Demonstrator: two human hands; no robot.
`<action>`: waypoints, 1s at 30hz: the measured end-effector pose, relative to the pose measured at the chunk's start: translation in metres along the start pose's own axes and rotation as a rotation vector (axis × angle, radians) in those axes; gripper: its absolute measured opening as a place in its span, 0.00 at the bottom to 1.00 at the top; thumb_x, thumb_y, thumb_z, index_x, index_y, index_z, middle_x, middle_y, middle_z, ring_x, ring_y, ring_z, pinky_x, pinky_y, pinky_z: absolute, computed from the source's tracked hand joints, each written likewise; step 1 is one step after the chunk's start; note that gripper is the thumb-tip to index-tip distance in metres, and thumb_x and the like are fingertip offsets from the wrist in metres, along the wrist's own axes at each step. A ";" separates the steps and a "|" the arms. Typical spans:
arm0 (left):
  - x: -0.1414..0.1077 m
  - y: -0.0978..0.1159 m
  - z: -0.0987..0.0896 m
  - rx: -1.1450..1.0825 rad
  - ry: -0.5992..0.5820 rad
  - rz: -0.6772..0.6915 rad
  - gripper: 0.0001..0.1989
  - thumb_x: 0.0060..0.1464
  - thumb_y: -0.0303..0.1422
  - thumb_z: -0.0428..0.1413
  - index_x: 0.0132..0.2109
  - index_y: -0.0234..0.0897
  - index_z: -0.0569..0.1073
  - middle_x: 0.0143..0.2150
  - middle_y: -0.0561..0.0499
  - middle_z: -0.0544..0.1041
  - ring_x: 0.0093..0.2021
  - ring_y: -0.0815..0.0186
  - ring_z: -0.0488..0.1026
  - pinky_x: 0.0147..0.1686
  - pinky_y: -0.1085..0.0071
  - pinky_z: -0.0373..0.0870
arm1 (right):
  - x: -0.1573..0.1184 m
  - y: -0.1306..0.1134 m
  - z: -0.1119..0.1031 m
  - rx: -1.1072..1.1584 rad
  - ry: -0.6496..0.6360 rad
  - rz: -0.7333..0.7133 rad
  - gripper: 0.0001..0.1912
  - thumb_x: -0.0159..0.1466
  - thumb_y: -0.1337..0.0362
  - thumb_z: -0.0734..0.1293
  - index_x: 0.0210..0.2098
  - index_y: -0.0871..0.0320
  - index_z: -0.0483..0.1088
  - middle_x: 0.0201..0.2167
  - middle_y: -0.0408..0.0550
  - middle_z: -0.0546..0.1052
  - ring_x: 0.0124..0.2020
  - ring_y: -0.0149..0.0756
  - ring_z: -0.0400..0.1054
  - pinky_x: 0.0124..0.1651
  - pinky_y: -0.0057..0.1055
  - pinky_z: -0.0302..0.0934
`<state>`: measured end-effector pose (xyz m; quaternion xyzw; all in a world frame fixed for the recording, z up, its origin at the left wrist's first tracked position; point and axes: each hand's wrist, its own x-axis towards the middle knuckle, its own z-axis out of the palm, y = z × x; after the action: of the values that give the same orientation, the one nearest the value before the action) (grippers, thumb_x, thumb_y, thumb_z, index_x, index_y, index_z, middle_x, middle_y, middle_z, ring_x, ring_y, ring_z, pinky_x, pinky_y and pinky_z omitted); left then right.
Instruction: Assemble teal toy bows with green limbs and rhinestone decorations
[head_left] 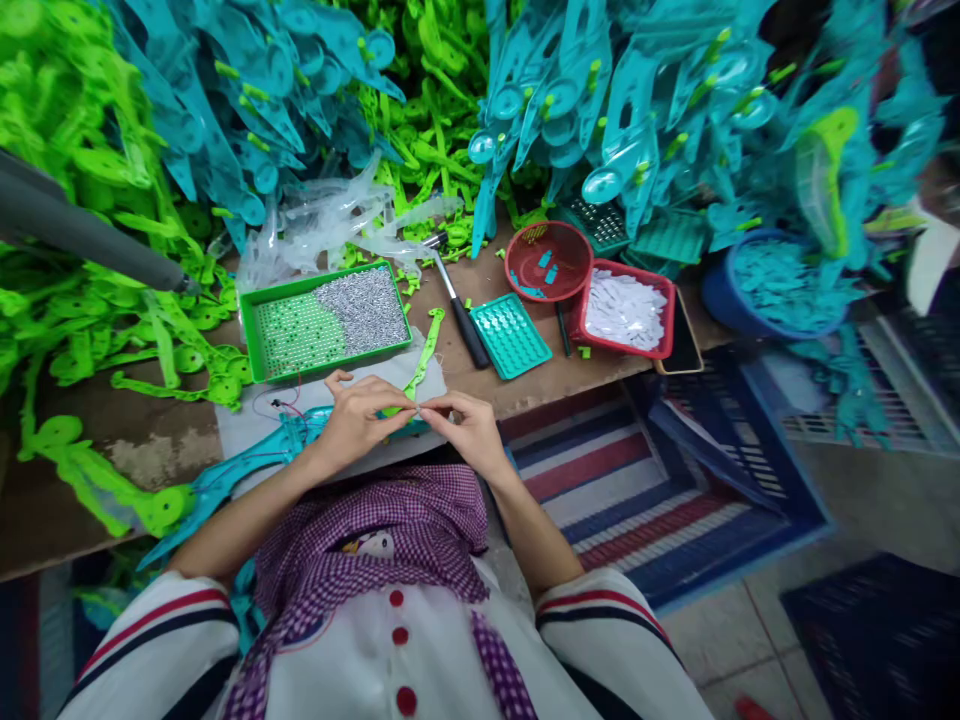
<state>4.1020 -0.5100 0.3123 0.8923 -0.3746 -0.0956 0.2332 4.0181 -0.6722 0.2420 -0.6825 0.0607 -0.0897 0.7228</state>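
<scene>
My left hand (361, 412) and my right hand (471, 428) meet fingertip to fingertip over the table edge. Both are closed in a pinch, with something tiny between them that I cannot make out. Beneath my left hand lies a long blue plastic part (255, 452) with thin wires (289, 405) on it, partly hidden by hand and forearm. A slim lime-green plastic piece (426, 352) rests on the white cloth (358, 385) just beyond my fingers. The green tray (253, 348) behind my left hand holds many small metal pieces (364, 308).
A hammer (466, 328), a teal grid tray (511, 335), a red round basket (549, 250), a red tray (628, 310) of white pieces and a blue tub (784, 285) stand rightward. Blue parts (559, 100) and green parts (67, 150) heap behind. A dark tool (97, 230) hangs left.
</scene>
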 end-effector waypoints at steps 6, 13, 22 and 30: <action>0.002 0.001 -0.001 0.042 0.014 0.046 0.10 0.61 0.38 0.57 0.34 0.45 0.81 0.34 0.54 0.83 0.37 0.64 0.77 0.49 0.57 0.48 | 0.000 0.002 0.000 -0.004 0.013 -0.042 0.09 0.62 0.58 0.71 0.32 0.56 0.79 0.28 0.45 0.80 0.28 0.30 0.70 0.34 0.28 0.65; 0.005 -0.002 0.000 0.044 0.006 0.062 0.10 0.62 0.38 0.56 0.35 0.45 0.80 0.35 0.54 0.83 0.37 0.64 0.77 0.49 0.57 0.49 | 0.003 0.001 0.000 -0.021 0.017 -0.021 0.09 0.62 0.57 0.70 0.33 0.56 0.79 0.29 0.45 0.80 0.28 0.30 0.70 0.34 0.28 0.65; 0.009 0.006 0.005 0.314 0.090 0.171 0.11 0.64 0.37 0.53 0.46 0.45 0.79 0.52 0.47 0.80 0.48 0.59 0.76 0.50 0.58 0.57 | 0.031 0.019 -0.008 -0.036 0.246 0.108 0.12 0.59 0.55 0.69 0.31 0.58 0.77 0.28 0.45 0.79 0.28 0.32 0.69 0.34 0.29 0.64; 0.001 0.010 0.045 0.536 -0.268 0.052 0.19 0.63 0.33 0.53 0.59 0.31 0.71 0.57 0.36 0.76 0.53 0.54 0.74 0.54 0.59 0.65 | 0.067 0.042 -0.009 -0.270 0.236 0.121 0.13 0.62 0.57 0.66 0.35 0.58 0.78 0.32 0.49 0.80 0.32 0.35 0.71 0.39 0.32 0.65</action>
<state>4.0808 -0.5326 0.2776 0.8917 -0.4364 -0.1042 -0.0598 4.0834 -0.6932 0.2015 -0.7532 0.1972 -0.1164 0.6167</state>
